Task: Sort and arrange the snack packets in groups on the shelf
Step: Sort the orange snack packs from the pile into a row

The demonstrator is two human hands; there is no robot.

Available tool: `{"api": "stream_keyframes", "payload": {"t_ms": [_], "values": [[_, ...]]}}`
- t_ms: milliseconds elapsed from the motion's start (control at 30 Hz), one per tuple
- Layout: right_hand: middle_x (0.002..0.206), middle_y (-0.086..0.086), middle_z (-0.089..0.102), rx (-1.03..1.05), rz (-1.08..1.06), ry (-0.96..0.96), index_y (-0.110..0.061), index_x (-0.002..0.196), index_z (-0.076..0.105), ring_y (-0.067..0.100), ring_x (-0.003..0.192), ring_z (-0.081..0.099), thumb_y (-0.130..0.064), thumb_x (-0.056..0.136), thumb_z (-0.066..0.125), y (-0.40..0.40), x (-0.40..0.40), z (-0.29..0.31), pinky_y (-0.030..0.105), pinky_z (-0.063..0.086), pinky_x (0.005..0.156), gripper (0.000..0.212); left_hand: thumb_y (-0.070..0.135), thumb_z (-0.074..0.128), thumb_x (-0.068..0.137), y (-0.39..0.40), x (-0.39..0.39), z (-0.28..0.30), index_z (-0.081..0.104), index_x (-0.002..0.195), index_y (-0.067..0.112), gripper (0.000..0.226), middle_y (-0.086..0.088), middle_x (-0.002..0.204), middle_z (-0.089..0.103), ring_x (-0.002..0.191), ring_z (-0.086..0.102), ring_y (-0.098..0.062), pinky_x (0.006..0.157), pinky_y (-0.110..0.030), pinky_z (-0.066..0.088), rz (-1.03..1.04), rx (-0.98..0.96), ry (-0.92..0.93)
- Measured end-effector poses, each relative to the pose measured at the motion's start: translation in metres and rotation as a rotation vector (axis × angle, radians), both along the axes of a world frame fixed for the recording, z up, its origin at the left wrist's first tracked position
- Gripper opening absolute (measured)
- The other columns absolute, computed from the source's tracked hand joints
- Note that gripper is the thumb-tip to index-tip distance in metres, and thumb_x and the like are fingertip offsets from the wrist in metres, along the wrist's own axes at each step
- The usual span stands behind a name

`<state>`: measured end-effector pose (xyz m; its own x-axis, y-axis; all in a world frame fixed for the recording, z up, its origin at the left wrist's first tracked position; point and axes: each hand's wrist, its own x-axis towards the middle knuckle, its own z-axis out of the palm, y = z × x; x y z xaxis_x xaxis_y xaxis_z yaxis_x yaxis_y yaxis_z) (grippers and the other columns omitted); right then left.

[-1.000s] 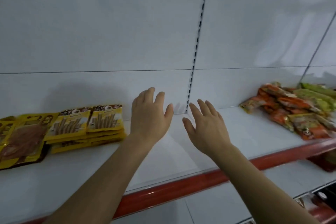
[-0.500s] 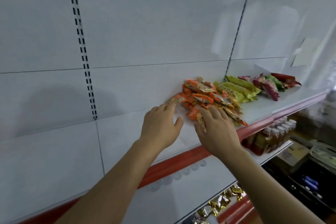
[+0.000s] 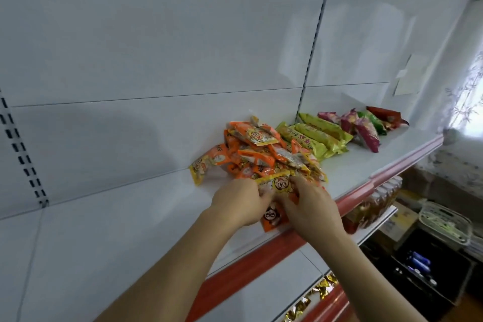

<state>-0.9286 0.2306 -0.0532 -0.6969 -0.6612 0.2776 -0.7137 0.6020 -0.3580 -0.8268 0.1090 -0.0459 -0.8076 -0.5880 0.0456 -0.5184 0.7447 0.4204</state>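
Several yellow-green packets beside orange pile

Two hands, the left hand and the right hand, are in view. The orange packets lie in one heap, overlapping too much to count. Beside them lie about four yellow-green packets. Farther along are roughly three purple packets, one green packet and one red packet.
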Motion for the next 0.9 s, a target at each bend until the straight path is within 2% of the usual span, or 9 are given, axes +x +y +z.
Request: {"api": "stream_keyframes", "payload": {"t_ms": [133,200,267,333,467,600,733,833,900], "values": [[0.097,-0.012,0.067,-0.351,0.043,-0.143,-0.030,0.132,0.058,0.009,0.088,0.063,-0.041,0.092,0.066,-0.001,-0.008,0.000,0.024,0.045,0.071,0.042,0.064,0.046,0.099,-0.006,0.002,0.010,0.068,0.101,0.010,0.059,-0.010,0.086,0.076,0.069,0.075,-0.024,0.061,-0.032,0.058,0.066,0.417,0.056],[0.087,-0.014,0.063,-0.509,0.036,-0.258,-0.035,0.126,0.056,0.002,0.078,0.059,-0.040,0.091,0.068,-0.005,-0.010,0.001,0.025,0.046,0.065,0.037,0.060,0.053,0.099,-0.004,0.007,0.009,0.066,0.111,0.013,0.050,-0.012,0.097,0.077,0.080,0.077,-0.026,0.061,-0.026,0.058,0.021,0.604,0.101],[0.079,-0.008,0.067,-0.609,0.082,-0.348,-0.037,0.112,0.055,0.006,0.070,0.063,-0.042,0.089,0.070,-0.011,-0.014,0.005,0.030,0.049,0.060,0.028,0.048,0.059,0.101,-0.002,0.007,0.009,0.064,0.121,0.021,0.034,-0.008,0.106,0.077,0.092,0.077,-0.024,0.074,-0.028,0.061,-0.025,0.721,0.270],[0.072,-0.005,0.070,-0.590,0.164,-0.417,-0.034,0.102,0.057,0.007,0.061,0.065,-0.041,0.089,0.071,-0.013,-0.016,0.011,0.029,0.051,0.054,0.021,0.038,0.064,0.101,0.000,0.003,0.006,0.065,0.118,0.024,0.023,-0.004,0.111,0.076,0.095,0.076,-0.020,0.084,-0.036,0.064,0.076,0.734,0.519],[0.067,-0.006,0.073,-0.465,0.363,-0.547,-0.028,0.098,0.060,0.012,0.056,0.069,-0.032,0.093,0.068,-0.007,-0.021,0.021,0.033,0.058,0.055,0.010,0.030,0.077,0.091,0.007,0.002,0.002,0.065,0.097,0.033,0.014,-0.001,0.106,0.074,0.095,0.074,-0.023,0.084,-0.053,0.062,0.376,0.589,0.888],[0.078,-0.011,0.070,-0.500,0.337,-0.212,-0.028,0.099,0.065,0.008,0.070,0.066,-0.031,0.095,0.064,-0.009,-0.051,0.016,0.035,0.055,0.064,0.005,0.033,0.067,0.098,0.015,0.014,0.003,0.060,0.114,0.027,0.018,0.004,0.105,0.070,0.096,0.071,-0.019,0.083,-0.053,0.062,0.506,0.401,0.857],[0.123,0.004,0.062,-0.292,0.386,0.183,-0.017,0.123,0.066,0.029,0.117,0.052,-0.033,0.090,0.066,-0.026,-0.076,0.011,0.040,0.043,0.096,0.037,0.023,0.046,0.109,0.018,0.035,0.003,0.041,0.123,0.028,0.016,-0.015,0.112,0.064,0.081,0.076,-0.038,0.072,-0.057,0.063,0.557,0.558,0.826],[0.141,0.010,0.052,-0.143,0.448,0.320,-0.017,0.134,0.059,0.036,0.134,0.040,-0.041,0.088,0.065,-0.045,-0.075,0.011,0.051,0.038,0.108,0.052,0.012,0.049,0.106,0.024,0.050,0.004,0.036,0.128,0.030,0.031,-0.015,0.109,0.064,0.072,0.077,-0.038,0.069,-0.053,0.064,0.579,0.557,0.787],[0.145,0.008,0.049,-0.057,0.441,0.385,-0.020,0.134,0.059,0.035,0.138,0.036,-0.046,0.090,0.060,-0.054,-0.072,0.010,0.052,0.034,0.111,0.050,0.012,0.058,0.101,0.025,0.059,0.003,0.039,0.129,0.030,0.038,-0.008,0.112,0.062,0.080,0.076,-0.032,0.067,-0.045,0.065,0.619,0.452,0.766]]}}
